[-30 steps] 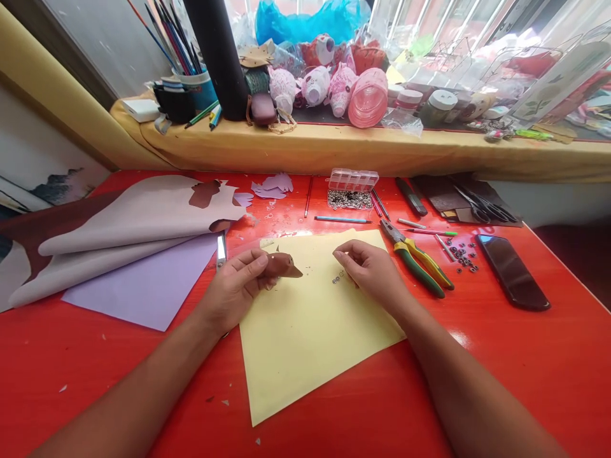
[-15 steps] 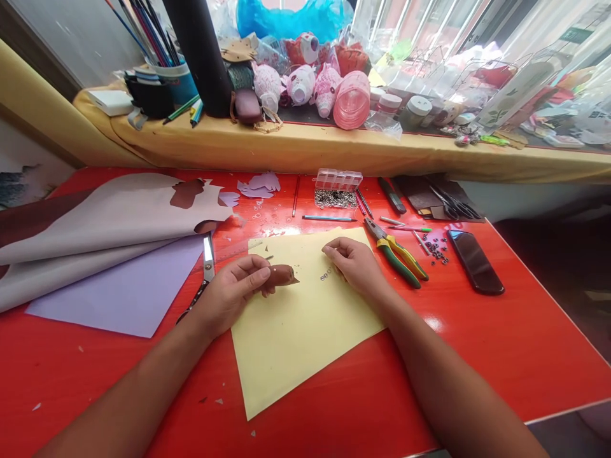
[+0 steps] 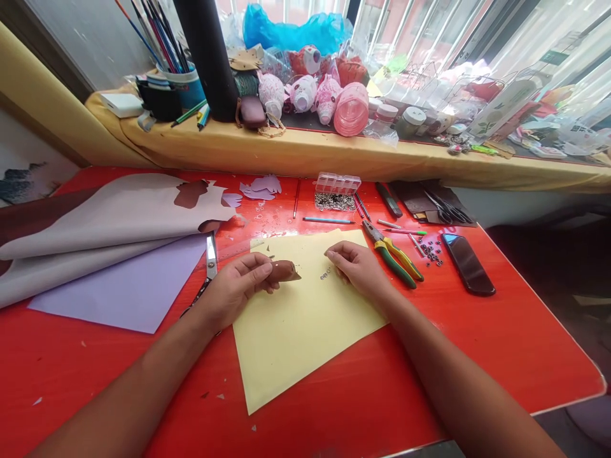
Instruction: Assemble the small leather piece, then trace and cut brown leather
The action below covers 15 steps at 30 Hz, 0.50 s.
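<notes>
Between the thumb and fingers of my left hand (image 3: 241,283) is a small brown leather piece (image 3: 282,271), curled, with a pointed end to the right. It hangs over a yellow sheet of paper (image 3: 296,343). My right hand (image 3: 359,268) hovers over the sheet's right part, thumb and forefinger pinched together; anything between them is too small to make out. Just left of its curled fingers, a few small metal rings (image 3: 325,275) lie on the paper. Pliers (image 3: 391,254) with green and yellow handles rest to the right of that hand.
Scissors (image 3: 210,257) lie partly under my left arm, beside lilac sheet material (image 3: 124,292) and a folded leather hide (image 3: 109,216). Farther back stands an open clear box (image 3: 335,201) of metal fittings. A phone (image 3: 468,264) and loose small fittings (image 3: 432,254) are at right.
The view has shifted slightly. Both hands keep nearly the same pose, the left one still on the leather piece, and the rings stay on the paper.
</notes>
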### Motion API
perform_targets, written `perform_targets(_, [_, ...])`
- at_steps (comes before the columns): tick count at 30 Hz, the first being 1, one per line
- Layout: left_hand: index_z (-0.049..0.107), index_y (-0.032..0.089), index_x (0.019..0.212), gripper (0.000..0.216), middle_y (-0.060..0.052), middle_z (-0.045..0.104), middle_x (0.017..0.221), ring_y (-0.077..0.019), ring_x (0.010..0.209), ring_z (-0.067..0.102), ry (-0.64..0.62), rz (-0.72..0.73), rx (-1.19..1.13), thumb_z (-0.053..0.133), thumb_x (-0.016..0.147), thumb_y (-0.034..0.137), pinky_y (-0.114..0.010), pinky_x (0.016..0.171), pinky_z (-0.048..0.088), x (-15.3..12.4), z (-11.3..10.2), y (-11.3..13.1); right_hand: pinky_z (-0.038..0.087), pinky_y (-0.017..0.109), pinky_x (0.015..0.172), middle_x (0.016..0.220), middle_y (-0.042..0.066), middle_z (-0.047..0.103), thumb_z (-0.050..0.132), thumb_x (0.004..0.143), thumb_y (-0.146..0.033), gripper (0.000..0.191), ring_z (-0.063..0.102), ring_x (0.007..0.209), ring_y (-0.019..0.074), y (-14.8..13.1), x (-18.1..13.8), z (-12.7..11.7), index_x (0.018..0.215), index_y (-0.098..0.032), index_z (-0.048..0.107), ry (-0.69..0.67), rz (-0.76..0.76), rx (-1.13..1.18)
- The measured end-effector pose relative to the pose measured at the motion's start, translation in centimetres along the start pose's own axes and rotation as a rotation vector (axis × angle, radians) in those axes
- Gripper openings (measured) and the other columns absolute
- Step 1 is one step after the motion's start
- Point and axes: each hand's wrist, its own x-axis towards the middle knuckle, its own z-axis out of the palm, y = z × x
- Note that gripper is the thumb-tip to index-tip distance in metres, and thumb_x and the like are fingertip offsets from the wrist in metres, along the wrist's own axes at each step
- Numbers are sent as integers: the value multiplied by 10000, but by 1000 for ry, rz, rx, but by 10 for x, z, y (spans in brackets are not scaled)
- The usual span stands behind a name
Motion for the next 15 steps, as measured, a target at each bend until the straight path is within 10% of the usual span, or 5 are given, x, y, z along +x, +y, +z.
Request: perform_targets(15, [677,203,897,236,-97,802,1241,-342,1206,739,6,7,21,775,953,410,-329,784,466,1,-2,-4,347,286,600,677,-23,620,610,969,-340,169,527,608,160,2,-27,-6,993,-246,749,29,-99,-526])
